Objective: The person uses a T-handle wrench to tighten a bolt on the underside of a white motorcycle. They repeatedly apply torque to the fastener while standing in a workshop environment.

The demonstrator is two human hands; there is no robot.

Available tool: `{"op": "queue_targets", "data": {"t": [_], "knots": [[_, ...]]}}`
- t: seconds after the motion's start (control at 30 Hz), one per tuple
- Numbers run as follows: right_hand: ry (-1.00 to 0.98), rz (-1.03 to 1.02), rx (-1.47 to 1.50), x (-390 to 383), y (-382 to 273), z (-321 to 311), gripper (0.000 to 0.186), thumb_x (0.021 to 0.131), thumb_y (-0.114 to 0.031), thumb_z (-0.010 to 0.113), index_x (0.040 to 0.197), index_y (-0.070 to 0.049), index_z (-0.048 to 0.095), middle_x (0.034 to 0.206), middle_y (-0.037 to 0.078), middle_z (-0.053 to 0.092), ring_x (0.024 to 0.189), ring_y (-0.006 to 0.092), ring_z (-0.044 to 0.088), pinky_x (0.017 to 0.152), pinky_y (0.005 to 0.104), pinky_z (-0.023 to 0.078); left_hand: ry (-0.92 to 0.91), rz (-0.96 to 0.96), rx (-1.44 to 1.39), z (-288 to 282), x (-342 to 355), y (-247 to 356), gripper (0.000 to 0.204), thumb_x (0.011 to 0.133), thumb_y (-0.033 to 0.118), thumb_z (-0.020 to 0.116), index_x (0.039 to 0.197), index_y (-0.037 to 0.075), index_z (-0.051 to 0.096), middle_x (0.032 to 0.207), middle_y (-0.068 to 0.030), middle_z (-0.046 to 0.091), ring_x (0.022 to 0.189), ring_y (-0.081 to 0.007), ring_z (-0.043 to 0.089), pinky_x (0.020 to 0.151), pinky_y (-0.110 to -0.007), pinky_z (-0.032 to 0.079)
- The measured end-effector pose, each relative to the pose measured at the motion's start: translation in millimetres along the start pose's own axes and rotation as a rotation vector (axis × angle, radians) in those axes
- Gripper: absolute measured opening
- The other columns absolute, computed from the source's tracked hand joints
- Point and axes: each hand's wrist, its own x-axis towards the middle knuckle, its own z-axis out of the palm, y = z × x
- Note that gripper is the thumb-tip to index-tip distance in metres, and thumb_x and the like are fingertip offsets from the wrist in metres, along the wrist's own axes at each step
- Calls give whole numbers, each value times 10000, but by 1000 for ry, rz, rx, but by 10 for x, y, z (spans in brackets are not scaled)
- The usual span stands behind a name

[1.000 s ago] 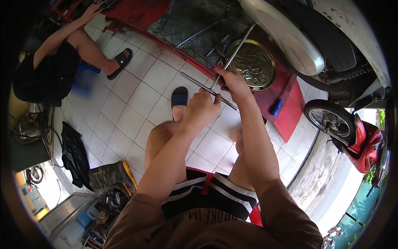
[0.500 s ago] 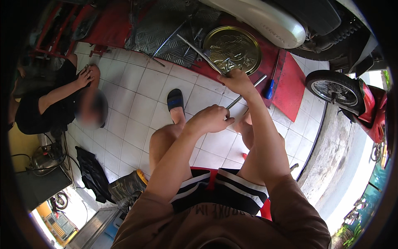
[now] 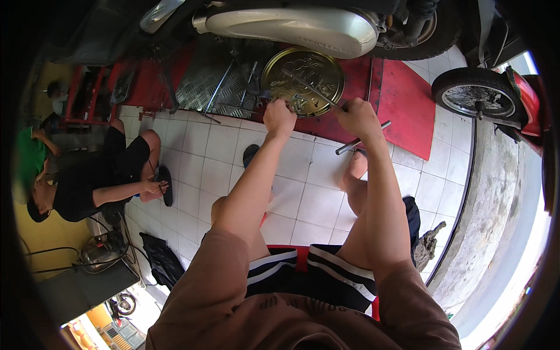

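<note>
T-handle wrench (image 3: pixel 348 146) lies clasped in the right hand (image 3: pixel 360 121), right of the left hand (image 3: pixel 280 118), whose grasp I cannot tell.

A worker in our room wears a brown T-shirt (image 3: pixel 326 321) with dark lettering (image 3: pixel 280 303) and loose short sleeves (image 3: pixel 224 251), black shorts (image 3: pixel 274 283) crossed by white bands (image 3: pixel 345 273), and a dark sandal (image 3: pixel 251 154); left hand (image 3: pixel 280 118) and right hand (image 3: pixel 360 119) are bare.

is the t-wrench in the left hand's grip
No, the T-wrench is in the right hand's grip, while the left hand is apart from it, by the tray's near edge.
</note>
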Motion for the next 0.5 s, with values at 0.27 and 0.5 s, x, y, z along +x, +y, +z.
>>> {"op": "queue_targets", "data": {"t": [0.27,0.5], "knots": [[-47,-74,-22,-14,7,-19,346,764,-345,692,907,-31,708,812,239,661,835,387,654,779,440,529,108,59,210,335,239,-34,123,772,153,641,853,63,664,977,-132,621,943,-333,604,791,-439,504],[-16,-333,64,-23,-61,-17,303,791,-298,700,846,-1,702,678,230,619,671,381,625,646,429,484,33,-109,-449,-281,-6,-197,143,807,72,675,923,-6,647,824,-113,666,789,-190,661,655,-301,512]]}}
